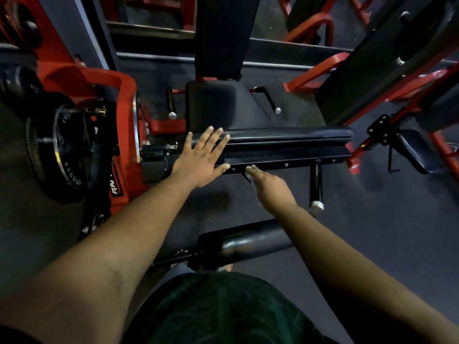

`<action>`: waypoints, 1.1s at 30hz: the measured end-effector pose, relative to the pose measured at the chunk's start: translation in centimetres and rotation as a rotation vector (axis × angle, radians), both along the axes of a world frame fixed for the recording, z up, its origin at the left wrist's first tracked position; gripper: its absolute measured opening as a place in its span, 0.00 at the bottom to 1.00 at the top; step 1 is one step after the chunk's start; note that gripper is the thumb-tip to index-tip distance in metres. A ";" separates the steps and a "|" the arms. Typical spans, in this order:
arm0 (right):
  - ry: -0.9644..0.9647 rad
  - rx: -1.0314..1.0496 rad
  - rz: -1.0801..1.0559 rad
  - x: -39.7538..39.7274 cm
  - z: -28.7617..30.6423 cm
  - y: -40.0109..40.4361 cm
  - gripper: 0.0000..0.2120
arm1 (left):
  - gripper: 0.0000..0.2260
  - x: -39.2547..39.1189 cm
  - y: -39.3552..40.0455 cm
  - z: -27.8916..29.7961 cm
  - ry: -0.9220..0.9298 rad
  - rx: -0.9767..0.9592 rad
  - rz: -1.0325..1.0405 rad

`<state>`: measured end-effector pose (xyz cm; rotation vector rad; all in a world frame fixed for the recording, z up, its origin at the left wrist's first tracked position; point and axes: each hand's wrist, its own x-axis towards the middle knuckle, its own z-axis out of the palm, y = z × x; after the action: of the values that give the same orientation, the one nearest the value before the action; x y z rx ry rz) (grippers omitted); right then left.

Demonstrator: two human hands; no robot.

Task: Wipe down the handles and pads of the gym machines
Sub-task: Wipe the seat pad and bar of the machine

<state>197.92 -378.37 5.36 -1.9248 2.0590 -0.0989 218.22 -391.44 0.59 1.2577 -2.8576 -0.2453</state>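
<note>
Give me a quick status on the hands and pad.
Left hand flat on long black pad. Right hand reaching the pad's underside; grip unclear. Nothing in the way.

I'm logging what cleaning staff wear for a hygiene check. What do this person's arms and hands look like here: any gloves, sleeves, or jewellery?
Both forearms are bare right down to the wrists, with no sleeves in view. The left hand wears no glove, ring or watch. The right hand also looks ungloved, though it is blurred, with something whitish at its fingers that cannot be made out. Dark green clothing shows at the bottom of the view.
</note>
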 end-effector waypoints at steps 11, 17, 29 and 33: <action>-0.125 0.030 -0.343 -6.1 0.7 7.5 0.09 | 0.36 0.0 -0.1 -0.1 0.003 0.003 0.000; -0.226 -0.078 -0.441 -3.9 0.3 1.4 0.15 | 0.36 0.0 -0.1 0.1 -0.016 -0.001 0.000; -0.224 0.141 -0.320 -3.9 0.5 1.8 0.13 | 0.36 0.0 -0.1 0.2 -0.021 0.007 -0.005; -0.183 0.256 -0.307 -7.6 1.4 5.9 0.13 | 0.36 -0.1 -0.2 0.1 -0.013 0.012 -0.008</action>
<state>190.30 -372.43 6.79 -1.3906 2.1107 -0.0742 218.16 -391.62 0.71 1.2551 -2.8771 -0.2551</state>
